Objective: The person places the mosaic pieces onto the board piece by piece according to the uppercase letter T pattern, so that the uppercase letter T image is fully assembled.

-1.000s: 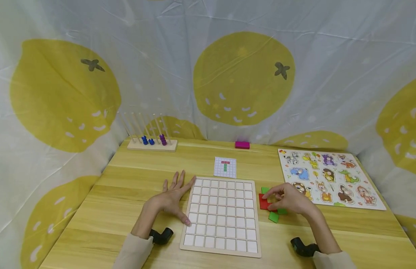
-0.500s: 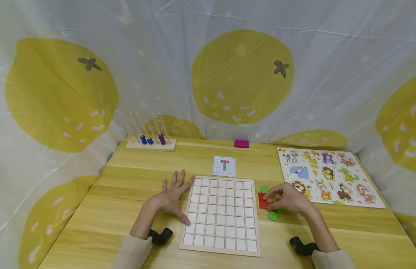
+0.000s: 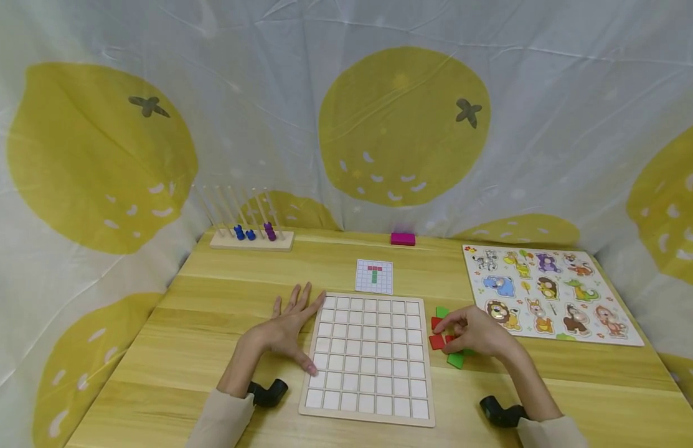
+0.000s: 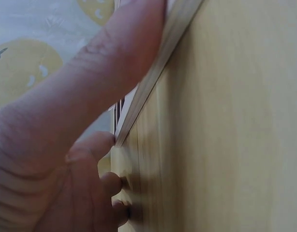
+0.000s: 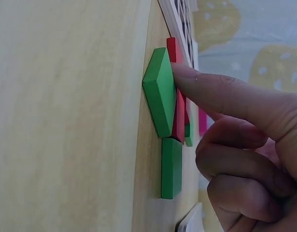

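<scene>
My left hand (image 3: 284, 333) lies with fingers spread at the left edge of a wooden grid board (image 3: 370, 420). Its thumb (image 4: 105, 53) rests on the board's edge in the left wrist view, and a fingertip touches the board's upper left corner. To the right of the board, my right hand (image 3: 477, 331) pinches a red square tile (image 3: 438, 342) between thumb and forefinger, low at the table. The other fingers (image 5: 240, 164) are curled in. Around it lie more red tiles and several green tiles (image 5: 160, 92), partly hidden by the hand.
A pattern card (image 3: 374, 276) with a red and green T lies behind the board. An animal peg puzzle (image 3: 548, 295) is at the right. A magenta block (image 3: 403, 239) and a peg stand (image 3: 252, 241) with beads stand at the back.
The red tile at my right fingertips has turned and come apart from the red tile behind it. My left hand has stayed on the board's edge.
</scene>
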`<state>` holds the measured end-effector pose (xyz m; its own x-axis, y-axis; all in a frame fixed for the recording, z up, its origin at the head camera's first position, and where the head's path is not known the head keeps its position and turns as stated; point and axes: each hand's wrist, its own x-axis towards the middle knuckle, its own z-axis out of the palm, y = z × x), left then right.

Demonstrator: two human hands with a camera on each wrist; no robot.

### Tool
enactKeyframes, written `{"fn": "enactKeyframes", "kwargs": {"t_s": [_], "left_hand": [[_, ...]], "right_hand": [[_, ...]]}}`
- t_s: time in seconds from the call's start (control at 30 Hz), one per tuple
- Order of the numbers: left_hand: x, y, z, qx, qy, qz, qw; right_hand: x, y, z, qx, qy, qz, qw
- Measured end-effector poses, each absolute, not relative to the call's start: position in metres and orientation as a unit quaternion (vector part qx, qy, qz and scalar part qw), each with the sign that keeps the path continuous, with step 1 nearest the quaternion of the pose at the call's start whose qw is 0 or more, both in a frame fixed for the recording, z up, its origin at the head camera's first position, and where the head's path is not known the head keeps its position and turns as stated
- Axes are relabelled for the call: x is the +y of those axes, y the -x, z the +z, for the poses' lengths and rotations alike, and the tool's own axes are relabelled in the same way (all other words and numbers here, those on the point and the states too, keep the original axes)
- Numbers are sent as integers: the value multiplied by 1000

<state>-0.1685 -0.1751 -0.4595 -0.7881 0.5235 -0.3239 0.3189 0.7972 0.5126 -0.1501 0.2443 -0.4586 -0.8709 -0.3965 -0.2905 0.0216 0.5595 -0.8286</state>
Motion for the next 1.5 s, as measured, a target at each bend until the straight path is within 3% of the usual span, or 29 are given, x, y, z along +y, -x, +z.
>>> {"fn": "enactKeyframes", "kwargs": {"t_s": [1.03, 1.5], "left_hand": [[-177, 169, -462, 918, -233, 223, 230], [-175, 169, -461, 918, -230, 222, 232]], "right_hand": [[246, 154, -453, 876, 117, -439, 163], [209, 159, -462, 882, 110, -446, 105]]}}
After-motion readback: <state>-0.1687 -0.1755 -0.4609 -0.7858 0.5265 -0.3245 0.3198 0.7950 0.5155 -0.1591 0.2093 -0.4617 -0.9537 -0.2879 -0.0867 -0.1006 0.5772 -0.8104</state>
